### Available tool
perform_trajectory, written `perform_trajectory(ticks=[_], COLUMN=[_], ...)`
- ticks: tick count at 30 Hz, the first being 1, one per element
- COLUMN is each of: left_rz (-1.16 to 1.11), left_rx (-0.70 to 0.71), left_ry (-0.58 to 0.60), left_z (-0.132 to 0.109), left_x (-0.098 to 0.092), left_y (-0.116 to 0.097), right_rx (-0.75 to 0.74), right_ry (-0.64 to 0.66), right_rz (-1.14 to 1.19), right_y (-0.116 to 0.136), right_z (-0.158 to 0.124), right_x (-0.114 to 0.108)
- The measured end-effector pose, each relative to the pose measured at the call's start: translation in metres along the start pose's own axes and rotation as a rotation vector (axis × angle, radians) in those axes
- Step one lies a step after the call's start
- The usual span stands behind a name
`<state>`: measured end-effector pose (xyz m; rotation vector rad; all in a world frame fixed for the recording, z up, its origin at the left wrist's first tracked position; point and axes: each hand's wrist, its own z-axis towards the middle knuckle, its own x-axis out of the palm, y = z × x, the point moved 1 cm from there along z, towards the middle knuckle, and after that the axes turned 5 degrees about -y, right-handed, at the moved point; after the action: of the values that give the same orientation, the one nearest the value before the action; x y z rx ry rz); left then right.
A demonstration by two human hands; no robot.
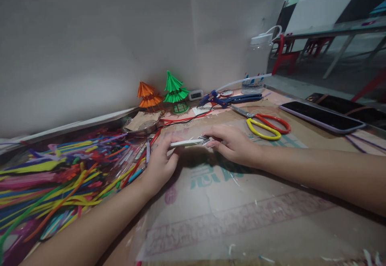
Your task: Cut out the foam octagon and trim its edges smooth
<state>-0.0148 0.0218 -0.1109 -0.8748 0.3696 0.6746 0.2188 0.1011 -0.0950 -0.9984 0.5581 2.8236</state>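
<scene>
My left hand [165, 158] pinches the left end of a thin white flat piece [189, 142], thumb below and fingers above. At the other end, where the piece looks ragged with greyish bits, my right hand [231, 142] has its thumb and fingers closed on it. Both hands hold it a little above the plastic-covered cardboard [229, 213]. Beyond them stand a small orange tree [148, 97] and a small green tree [175, 91], both with layered fringes.
Colourful pipe cleaners [60, 181] heap at the left. Scissors [263, 127] with red and yellow handles, a blue glue gun [212, 98], pliers [243, 98] and a clear bottle [257, 62] lie or stand towards the back. A phone [322, 117] rests at the right.
</scene>
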Motion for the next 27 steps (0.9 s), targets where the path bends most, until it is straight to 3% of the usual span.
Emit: perform_trajectory(ticks=[27], left_rz=[0.089], left_rx=[0.036], left_ry=[-0.01], left_z=[-0.0018], left_x=[-0.0013], left_y=[-0.0026], right_rx=[0.0], right_ry=[0.018], right_rz=[0.016], right_y=[0.0003], right_z=[0.0], right_x=[-0.0001])
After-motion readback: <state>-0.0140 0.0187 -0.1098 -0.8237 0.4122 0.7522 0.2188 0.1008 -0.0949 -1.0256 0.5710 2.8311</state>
